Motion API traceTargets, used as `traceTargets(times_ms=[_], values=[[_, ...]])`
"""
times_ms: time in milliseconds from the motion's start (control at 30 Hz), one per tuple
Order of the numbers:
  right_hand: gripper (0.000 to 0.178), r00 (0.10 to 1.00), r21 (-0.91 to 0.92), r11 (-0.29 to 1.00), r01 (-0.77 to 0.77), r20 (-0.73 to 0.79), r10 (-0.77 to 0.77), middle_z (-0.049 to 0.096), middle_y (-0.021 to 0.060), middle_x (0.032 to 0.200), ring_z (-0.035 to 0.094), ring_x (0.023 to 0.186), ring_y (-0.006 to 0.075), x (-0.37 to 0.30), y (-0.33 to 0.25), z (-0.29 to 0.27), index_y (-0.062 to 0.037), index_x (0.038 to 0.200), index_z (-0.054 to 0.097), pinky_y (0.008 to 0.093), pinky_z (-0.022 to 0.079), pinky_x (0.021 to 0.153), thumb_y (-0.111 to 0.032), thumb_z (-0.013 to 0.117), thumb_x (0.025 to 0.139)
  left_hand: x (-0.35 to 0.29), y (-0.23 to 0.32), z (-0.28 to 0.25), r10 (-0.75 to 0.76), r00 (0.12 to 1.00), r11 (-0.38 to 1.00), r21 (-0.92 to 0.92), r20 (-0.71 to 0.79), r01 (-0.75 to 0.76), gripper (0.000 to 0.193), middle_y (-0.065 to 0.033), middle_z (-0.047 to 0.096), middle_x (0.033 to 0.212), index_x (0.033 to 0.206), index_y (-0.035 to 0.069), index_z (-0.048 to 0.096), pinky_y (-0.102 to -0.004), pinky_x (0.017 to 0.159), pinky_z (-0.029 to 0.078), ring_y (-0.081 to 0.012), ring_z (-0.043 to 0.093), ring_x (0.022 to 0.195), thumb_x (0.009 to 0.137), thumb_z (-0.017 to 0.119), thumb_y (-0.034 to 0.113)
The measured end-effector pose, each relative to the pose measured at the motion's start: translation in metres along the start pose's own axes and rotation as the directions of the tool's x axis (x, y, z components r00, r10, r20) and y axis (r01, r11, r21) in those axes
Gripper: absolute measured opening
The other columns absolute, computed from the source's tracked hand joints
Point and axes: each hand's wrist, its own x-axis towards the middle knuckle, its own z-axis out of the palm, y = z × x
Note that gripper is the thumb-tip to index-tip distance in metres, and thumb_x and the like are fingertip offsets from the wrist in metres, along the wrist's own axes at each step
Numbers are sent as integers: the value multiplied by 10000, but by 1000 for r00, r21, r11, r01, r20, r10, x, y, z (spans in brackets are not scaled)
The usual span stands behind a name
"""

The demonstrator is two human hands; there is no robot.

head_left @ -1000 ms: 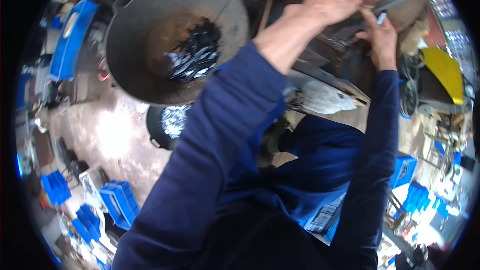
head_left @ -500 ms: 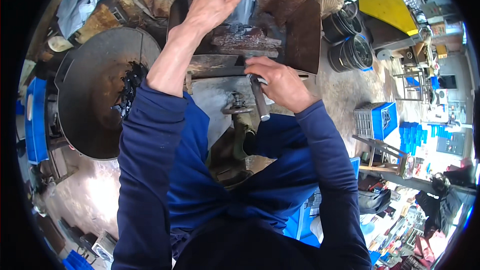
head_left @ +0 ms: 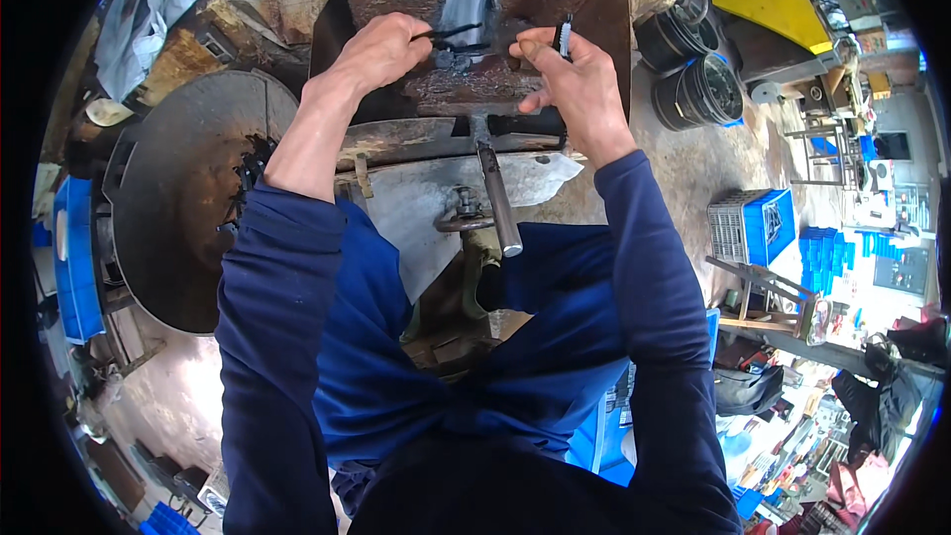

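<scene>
My left hand point(head_left: 384, 54) is closed on a thin dark strip point(head_left: 458, 31), whose free end points right over a pale metal surface. Just below it lies another dark strip point(head_left: 464, 47); I cannot tell if the two are joined. Across from it, my right hand point(head_left: 586, 89) has its fingers curled, with a short black piece with light marks point(head_left: 564, 38) between them. A metal bar handle point(head_left: 500, 203) slopes down toward me below my right hand, untouched. Behind the strips is a rusty, dark work block point(head_left: 475, 84).
A wide round metal pan point(head_left: 163, 228) with dark pieces in it stands at my left. Black buckets point(head_left: 698, 94) sit to the right. A grey-and-blue crate point(head_left: 758, 226) is further right. A small handwheel point(head_left: 464, 222) sits in front of my knees.
My right hand has let go of the bar handle and moved up to the right, now with a short black piece. My left hand has moved slightly down and left with its strip.
</scene>
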Motion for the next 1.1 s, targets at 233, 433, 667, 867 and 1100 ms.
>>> traceTargets(times_ms=[233,433,667,867,1100], values=[[257,995,271,963,11,-95,15,691,133,1061,394,504,43,9,-2,15,0,1141,628,280,573,535,-184,643,964,7,22,-7,25,981,961,-266,-191,-76,224,-3,663,753,967,37,714,-298,577,428,-101,526,618,977,571,209],[272,994,346,935,77,-102,-44,695,126,1038,405,503,45,1,-9,12,3,1152,624,274,563,529,-192,646,964,-10,56,-16,-110,993,869,-488,-46,74,233,45,658,767,994,62,722,-228,506,321,-29,395,561,981,567,235],[225,994,-26,994,104,-12,-105,701,93,1014,530,566,58,-33,-11,1,8,1133,641,265,532,524,-142,615,968,-6,29,-15,-134,989,853,-515,-57,86,219,43,638,755,979,67,719,-212,552,334,-26,399,597,980,563,221],[217,921,-408,833,374,267,-283,705,92,1039,666,722,153,-55,11,-10,-5,1105,655,296,557,650,-6,569,906,1,-11,-1,-72,997,940,-334,21,75,215,24,626,760,936,43,707,-238,747,404,-69,502,749,975,561,196],[426,786,-402,719,568,524,-328,660,131,1186,615,1152,335,-75,19,-10,-31,1121,659,375,496,983,107,549,733,1,-11,6,-1,999,954,-300,54,17,222,-1,657,801,1000,4,699,-267,749,433,-92,537,772,958,573,182]])
